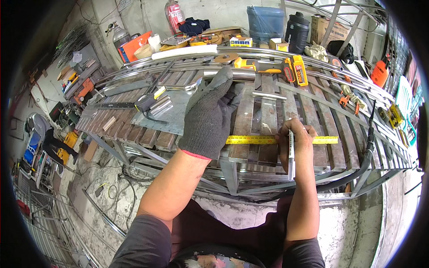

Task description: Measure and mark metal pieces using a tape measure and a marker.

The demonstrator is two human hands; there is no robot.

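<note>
My left hand [208,114] wears a dark grey knit glove and is raised over the slatted metal bench [268,114]. Its fingers are bent together next to a shiny metal tube [241,74]; whatever they hold is hidden. A yellow measuring tape [252,140] runs across the slats, its left end vanishing behind the gloved wrist. My bare right hand [297,134] is closed around a white marker [291,156], its fingers at the tape. A shorter metal tube [269,95] lies between the hands, farther back.
A cordless tool with a yellow battery [297,70] lies behind the hands. To the left, a metal sheet [172,111] carries short tubes. Long pipes [178,60], a black bottle [297,31] and a blue water container [266,24] are at the back. A dark cable [366,152] hangs over the right edge.
</note>
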